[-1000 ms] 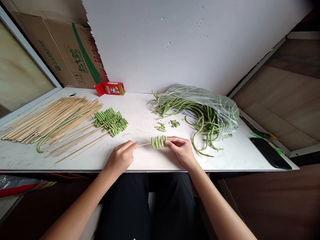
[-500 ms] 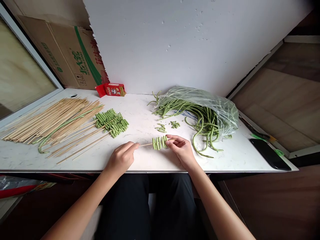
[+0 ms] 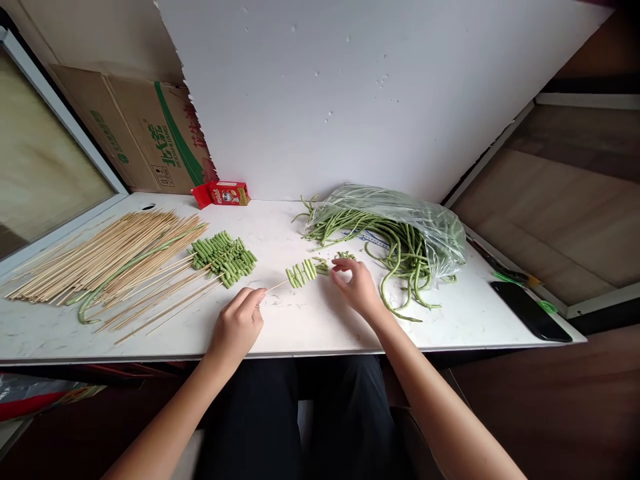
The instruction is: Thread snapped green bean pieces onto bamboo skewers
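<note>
A red packet (image 3: 231, 193) sits far left by a brown cardboard box (image 3: 137, 133); a black phone (image 3: 530, 311) lies near right.

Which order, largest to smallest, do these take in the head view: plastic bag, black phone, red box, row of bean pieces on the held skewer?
1. Plastic bag
2. Black phone
3. Red box
4. Row of bean pieces on the held skewer
Nearness may flatter the phone.

Centre of frame, pale-green cut bean pieces (image 3: 301, 274) on a thin straw-coloured wooden skewer (image 3: 277, 287); left, tan wooden skewers (image 3: 100, 257); right, long green beans (image 3: 345, 221), clear plastic bag (image 3: 447, 237); upper left, brown cardboard carton (image 3: 131, 127), green-striped, red and green lettering; below, white countertop (image 3: 300, 327), faintly grey-veined.
</note>
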Demonstrator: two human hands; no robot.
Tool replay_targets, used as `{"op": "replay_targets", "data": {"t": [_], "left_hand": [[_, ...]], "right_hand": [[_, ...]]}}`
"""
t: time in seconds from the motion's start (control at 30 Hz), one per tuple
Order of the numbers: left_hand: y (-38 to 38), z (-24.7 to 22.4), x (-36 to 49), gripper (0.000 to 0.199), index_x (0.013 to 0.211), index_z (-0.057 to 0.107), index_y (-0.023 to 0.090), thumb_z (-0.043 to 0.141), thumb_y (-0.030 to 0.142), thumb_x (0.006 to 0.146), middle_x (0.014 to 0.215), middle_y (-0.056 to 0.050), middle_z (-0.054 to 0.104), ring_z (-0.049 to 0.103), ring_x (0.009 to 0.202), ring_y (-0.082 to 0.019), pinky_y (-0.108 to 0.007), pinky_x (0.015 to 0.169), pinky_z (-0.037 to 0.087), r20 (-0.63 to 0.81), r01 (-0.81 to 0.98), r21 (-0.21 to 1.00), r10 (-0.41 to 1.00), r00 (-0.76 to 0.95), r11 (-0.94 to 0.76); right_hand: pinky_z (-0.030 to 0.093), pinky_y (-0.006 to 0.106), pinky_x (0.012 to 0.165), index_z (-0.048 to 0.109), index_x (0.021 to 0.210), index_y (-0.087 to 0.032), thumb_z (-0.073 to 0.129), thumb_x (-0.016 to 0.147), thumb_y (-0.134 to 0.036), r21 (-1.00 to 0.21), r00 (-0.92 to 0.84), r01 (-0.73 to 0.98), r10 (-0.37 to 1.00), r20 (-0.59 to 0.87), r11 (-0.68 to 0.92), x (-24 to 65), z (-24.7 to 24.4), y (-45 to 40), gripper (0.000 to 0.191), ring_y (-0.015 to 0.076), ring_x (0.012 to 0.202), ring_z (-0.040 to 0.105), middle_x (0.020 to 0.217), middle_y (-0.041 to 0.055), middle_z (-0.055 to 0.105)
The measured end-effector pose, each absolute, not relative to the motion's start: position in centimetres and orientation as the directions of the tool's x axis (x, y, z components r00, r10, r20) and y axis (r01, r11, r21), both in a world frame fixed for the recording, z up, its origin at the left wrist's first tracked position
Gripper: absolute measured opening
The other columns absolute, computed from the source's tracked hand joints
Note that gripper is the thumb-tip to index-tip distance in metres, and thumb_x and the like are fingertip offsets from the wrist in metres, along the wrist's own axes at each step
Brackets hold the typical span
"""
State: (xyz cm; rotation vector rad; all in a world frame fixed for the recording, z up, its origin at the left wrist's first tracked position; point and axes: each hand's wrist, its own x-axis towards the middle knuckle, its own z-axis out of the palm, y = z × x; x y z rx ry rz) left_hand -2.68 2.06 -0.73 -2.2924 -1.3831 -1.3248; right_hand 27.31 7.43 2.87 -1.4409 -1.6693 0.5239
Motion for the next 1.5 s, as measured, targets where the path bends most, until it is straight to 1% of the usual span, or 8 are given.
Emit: {"op": "replay_targets", "data": {"t": [0.23,0.47,0.57,0.7,0.9,1.0,1.1,1.5], "left_hand": [[2.5,-0.4,-2.7,0.025,0.108,0.072,0.019,0.049,0.009,0.103,0.094,-0.007,0.076,0.074,0.085,-0.020,-0.030,0.078,0.058,0.722,0.770,0.412,0.690,0.050,-0.488],[2.4,-0.7,-2.7,0.028,0.108,0.071,0.019,0.047,0.006,0.102,0.092,-0.005,0.074,0.073,0.085,-0.019,-0.029,0.077,0.056,0.718,0.757,0.398,0.689,0.094,-0.518],[2.3,-0.8,-2.7,0.028,0.110,0.070,0.020,0.048,0.005,0.101,0.092,-0.005,0.074,0.074,0.085,-0.019,-0.029,0.077,0.057,0.721,0.760,0.377,0.683,0.117,-0.529],[2.3,-0.8,-2.7,0.030,0.112,0.069,0.020,0.048,0.002,0.100,0.094,-0.004,0.074,0.075,0.088,-0.019,-0.029,0.079,0.058,0.727,0.761,0.347,0.669,0.151,-0.549],[2.1,-0.9,-2.7,0.031,0.116,0.069,0.020,0.050,0.001,0.099,0.097,-0.005,0.076,0.076,0.087,-0.019,-0.030,0.082,0.060,0.737,0.776,0.282,0.645,0.201,-0.564],[2.1,-0.8,-2.6,0.032,0.117,0.068,0.021,0.050,0.002,0.099,0.097,-0.005,0.077,0.076,0.087,-0.019,-0.030,0.082,0.060,0.742,0.783,0.262,0.637,0.211,-0.564],[2.0,-0.8,-2.5,0.034,0.118,0.068,0.021,0.050,0.000,0.099,0.097,-0.004,0.077,0.076,0.087,-0.018,-0.030,0.083,0.061,0.747,0.775,0.239,0.621,0.239,-0.585],[1.9,-1.1,-2.6,0.039,0.120,0.067,0.021,0.050,-0.003,0.095,0.096,-0.004,0.076,0.075,0.088,-0.019,-0.030,0.086,0.061,0.724,0.775,0.198,0.622,0.297,-0.601]], "right_hand": [[0.044,0.042,0.083,0.072,0.116,-0.023,0.073,0.091,-0.015,-0.462,-0.146,0.848,0.953,0.267,0.259,25.8,2.8,9.3,0.027,0.0331,0.101,0.060,0.101,0.0104,0.078],[0.046,0.043,0.082,0.075,0.105,-0.022,0.066,0.097,-0.014,-0.327,-0.198,0.899,0.935,0.293,0.292,26.2,2.4,8.7,0.014,0.0341,0.102,0.060,0.103,0.0119,0.078],[0.049,0.044,0.085,0.076,0.105,-0.022,0.065,0.096,-0.012,-0.413,-0.206,0.841,0.914,0.350,0.348,26.6,2.3,8.3,0.017,0.0323,0.097,0.062,0.099,0.0107,0.078],[0.052,0.044,0.085,0.079,0.111,-0.023,0.064,0.099,-0.023,-0.652,-0.115,0.675,0.922,0.370,0.346,27.4,2.4,7.4,0.020,0.0288,0.094,0.066,0.100,0.0101,0.076],[0.055,0.037,0.075,0.080,0.103,-0.021,0.079,0.086,-0.058,-0.979,0.050,0.173,0.992,0.116,0.106,27.9,2.1,5.1,0.040,0.0281,0.098,0.072,0.107,0.0112,0.080],[0.055,0.033,0.071,0.078,0.105,-0.023,0.085,0.081,-0.058,-0.997,0.088,-0.074,0.996,0.005,0.012,27.7,1.8,4.2,0.044,0.0286,0.102,0.074,0.105,0.0110,0.082],[0.055,0.031,0.069,0.078,0.103,-0.023,0.091,0.077,-0.052,-0.982,0.127,-0.188,0.991,-0.037,-0.013,27.7,1.5,3.7,0.041,0.0264,0.098,0.076,0.101,0.0094,0.083],[0.056,0.033,0.074,0.084,0.107,-0.023,0.087,0.083,-0.050,-0.989,0.141,-0.144,0.990,-0.002,0.019,27.3,1.8,3.3,0.037,0.0251,0.096,0.073,0.099,0.0091,0.082]]}}
